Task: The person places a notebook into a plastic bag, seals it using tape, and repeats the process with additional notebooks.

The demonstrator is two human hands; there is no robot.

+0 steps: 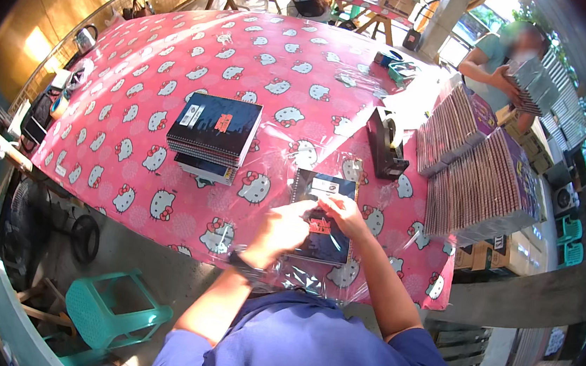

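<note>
A dark spiral notebook [329,248] with an orange patch and a white label lies on the table before me, on clear plastic film [291,274]. Over its upper part, my left hand [284,227] and my right hand [344,213] come close together. Both have their fingers drawn in as if pinching; whatever is between them is too small to tell. A dark band circles my left wrist. Beyond the notebook, to the right, stands a black tape dispenser [386,150] with a roll in it. Further left sits a stack of similar spiral notebooks [215,127].
Tall rows of packed notebooks [479,190] line the right side of the pink patterned table [191,141]. Behind them a person [491,64] holds a bundle of notebooks. A green stool [112,307] and a fan [27,228] are on the floor to the left.
</note>
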